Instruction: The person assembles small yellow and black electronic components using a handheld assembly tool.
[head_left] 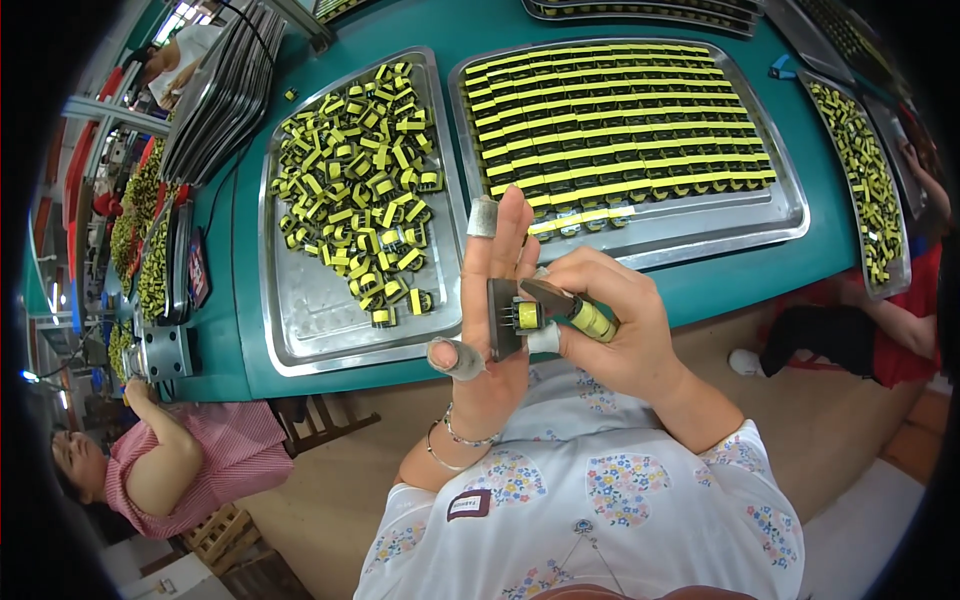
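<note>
My left hand [485,300] is palm up in front of the trays, index and middle fingers stretched out and thumb apart. Grey covers sit on the thumb and a fingertip. Against its palm lies a dark flat plate [506,335]. My right hand [630,320], closed, grips a short tool [592,320] with a dark head and yellow-wrapped handle; its exact kind is unclear. A small yellow-taped transformer [527,315] is at that hand's white-covered fingertip, metal pins pointing toward the plate. Whether the pins touch the plate I cannot tell.
A metal tray [330,335] of loose transformers stands at left on the green table [235,350]. Another tray [720,225] holds neat rows of them. A narrow tray [868,180] lies far right, stacked trays [225,95] far left. People sit at both sides.
</note>
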